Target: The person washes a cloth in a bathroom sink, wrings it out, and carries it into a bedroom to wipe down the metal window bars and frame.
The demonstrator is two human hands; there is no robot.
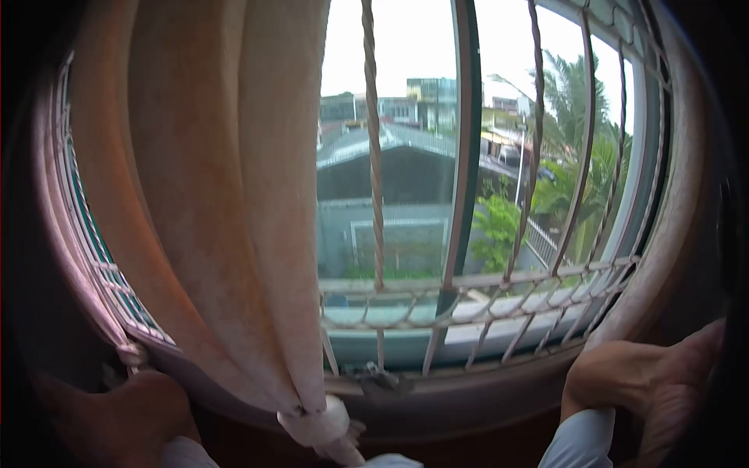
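At the right edge, my bent right arm [612,374] comes up from a white sleeve [581,437]. What looks like the creased wrist and base of my right hand [679,386] runs into the dark rim of the view, and its fingers are hidden. On the left, my left arm [148,405] is also bent and dim, above another bit of white cloth [183,452]. My left hand lies beyond the dark left edge. Nothing held shows on either side. Between the arms hangs a beige curtain [195,171], gathered at its bottom by a white band or knot [316,423].
Behind the curtain is a window with a twisted-bar metal grille [374,171]. A small dark object [378,380] rests near the sill. Another gathered curtain [74,257] hangs at far left. Outside are a grey-roofed building [390,148] and palm leaves [577,101].
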